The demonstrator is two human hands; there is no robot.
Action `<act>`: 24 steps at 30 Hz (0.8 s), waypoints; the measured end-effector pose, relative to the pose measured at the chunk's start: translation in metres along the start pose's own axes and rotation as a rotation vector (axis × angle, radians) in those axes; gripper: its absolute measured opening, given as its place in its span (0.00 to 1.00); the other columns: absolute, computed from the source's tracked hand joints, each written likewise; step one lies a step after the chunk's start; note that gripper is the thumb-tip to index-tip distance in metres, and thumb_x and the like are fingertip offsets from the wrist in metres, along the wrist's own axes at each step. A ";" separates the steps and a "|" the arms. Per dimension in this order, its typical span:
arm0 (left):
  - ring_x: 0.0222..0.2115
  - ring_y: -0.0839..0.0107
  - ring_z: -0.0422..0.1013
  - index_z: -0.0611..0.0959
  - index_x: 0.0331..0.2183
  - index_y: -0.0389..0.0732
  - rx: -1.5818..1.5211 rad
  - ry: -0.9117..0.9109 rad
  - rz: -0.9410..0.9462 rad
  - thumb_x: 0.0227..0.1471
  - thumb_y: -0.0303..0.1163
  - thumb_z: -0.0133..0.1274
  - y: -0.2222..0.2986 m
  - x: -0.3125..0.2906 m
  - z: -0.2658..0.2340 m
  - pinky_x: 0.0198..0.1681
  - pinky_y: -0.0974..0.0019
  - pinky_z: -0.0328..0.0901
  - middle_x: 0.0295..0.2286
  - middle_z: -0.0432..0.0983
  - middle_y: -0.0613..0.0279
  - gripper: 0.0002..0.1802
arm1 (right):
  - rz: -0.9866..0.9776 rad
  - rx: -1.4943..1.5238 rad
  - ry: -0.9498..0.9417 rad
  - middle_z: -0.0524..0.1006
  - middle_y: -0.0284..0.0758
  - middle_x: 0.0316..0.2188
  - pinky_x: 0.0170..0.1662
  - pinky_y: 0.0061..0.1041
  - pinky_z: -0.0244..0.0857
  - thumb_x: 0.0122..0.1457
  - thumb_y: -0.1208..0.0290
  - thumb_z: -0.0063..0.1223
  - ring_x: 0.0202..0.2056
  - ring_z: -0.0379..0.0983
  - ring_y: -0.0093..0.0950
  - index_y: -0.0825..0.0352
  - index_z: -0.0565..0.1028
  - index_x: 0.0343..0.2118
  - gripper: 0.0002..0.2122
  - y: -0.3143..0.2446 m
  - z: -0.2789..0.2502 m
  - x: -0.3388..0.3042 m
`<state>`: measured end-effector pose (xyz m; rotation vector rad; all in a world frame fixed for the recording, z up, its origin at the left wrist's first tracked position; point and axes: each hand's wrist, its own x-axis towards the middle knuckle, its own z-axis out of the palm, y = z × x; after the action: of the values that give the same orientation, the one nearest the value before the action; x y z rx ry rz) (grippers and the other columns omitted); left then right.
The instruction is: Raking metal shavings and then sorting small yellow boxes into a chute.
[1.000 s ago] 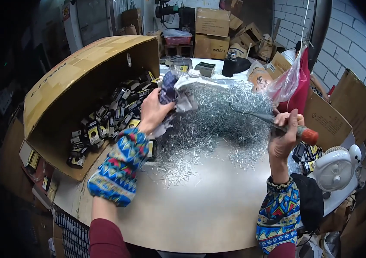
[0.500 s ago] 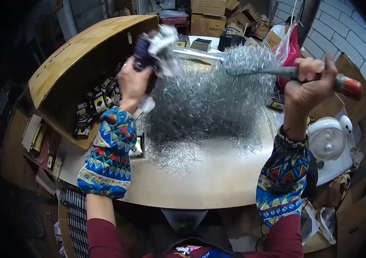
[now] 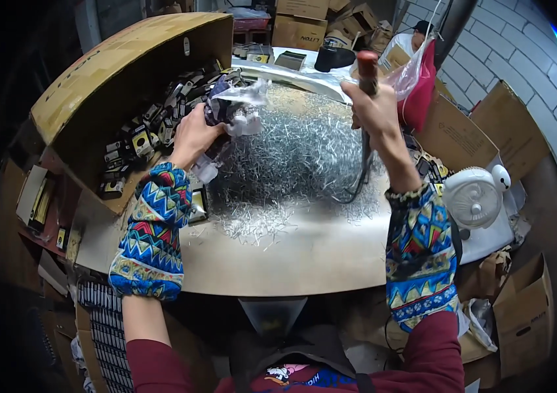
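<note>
My left hand (image 3: 193,136) grips a crumpled bundle of clear plastic wrap and dark packaging (image 3: 231,108) above the left side of a big heap of small silver metal pieces (image 3: 298,154). My right hand (image 3: 373,111) is closed around a tool with a red-tipped handle (image 3: 366,65), held upright, its thin metal shaft (image 3: 362,167) pointing down into the heap. Both wrists wear colourful patterned sleeves. The heap lies on a round pale table (image 3: 305,252).
A large open cardboard box (image 3: 105,78) lies tipped at the left, holding several small black and yellow packages (image 3: 141,141). A small white fan (image 3: 474,196) stands at the right. Cardboard boxes (image 3: 455,134) and a red bag (image 3: 422,92) crowd the back and right.
My right hand has swung the tool from lying sideways to upright, handle on top. My left hand has come down a little with the bundle, toward the open box.
</note>
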<state>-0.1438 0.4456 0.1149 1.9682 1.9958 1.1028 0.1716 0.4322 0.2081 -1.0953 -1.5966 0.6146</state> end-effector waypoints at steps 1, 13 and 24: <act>0.40 0.47 0.73 0.76 0.42 0.38 0.027 -0.003 0.000 0.41 0.44 0.60 0.000 0.004 0.004 0.42 0.53 0.67 0.36 0.78 0.44 0.27 | -0.023 0.025 0.029 0.65 0.26 0.12 0.15 0.19 0.58 0.53 0.66 0.59 0.13 0.63 0.17 0.66 0.69 0.23 0.11 0.004 0.003 -0.007; 0.28 0.72 0.76 0.80 0.37 0.36 -0.341 0.334 0.001 0.44 0.29 0.61 0.058 0.047 0.022 0.32 0.67 0.70 0.29 0.80 0.56 0.15 | -0.235 0.693 0.603 0.59 0.24 0.08 0.16 0.20 0.54 0.62 0.73 0.50 0.09 0.53 0.17 0.59 0.63 0.19 0.15 0.049 -0.037 0.015; 0.23 0.76 0.74 0.79 0.37 0.33 -0.952 0.441 0.276 0.56 0.28 0.51 0.153 0.078 -0.008 0.24 0.73 0.69 0.28 0.78 0.60 0.09 | -0.399 0.932 0.039 0.56 0.24 0.10 0.31 0.25 0.51 0.64 0.69 0.39 0.15 0.50 0.20 0.56 0.59 0.14 0.18 0.020 -0.236 0.024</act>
<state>-0.0342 0.4958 0.2380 1.5375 0.9367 2.1596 0.3994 0.4291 0.2765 -0.0943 -1.2052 0.9119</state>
